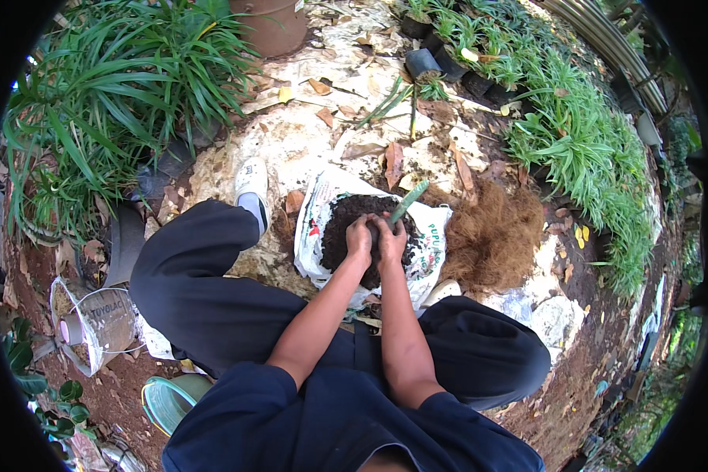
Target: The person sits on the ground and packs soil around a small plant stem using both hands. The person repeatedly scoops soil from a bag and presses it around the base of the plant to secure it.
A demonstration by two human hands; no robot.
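My left hand (359, 240) and my right hand (390, 238) are cupped together over a white plastic sack (311, 244) spread on the ground. Dark soil (343, 214) is heaped on the sack. Between my palms shows a dark clump of soil, and my fingers are closed round it. A thick green plant cutting (408, 201) slants up and to the right from my fingertips. Its lower end is hidden by my hands. Soil dirties my fingers.
Brown coconut fibre (492, 236) lies right of the sack. Potted grassy plants stand at far left (134, 86) and right (582, 165). A handled bucket (110, 322) and a green bucket (173, 401) are at lower left. Dry leaves litter the ground; a brown pot (271, 27) stands behind.
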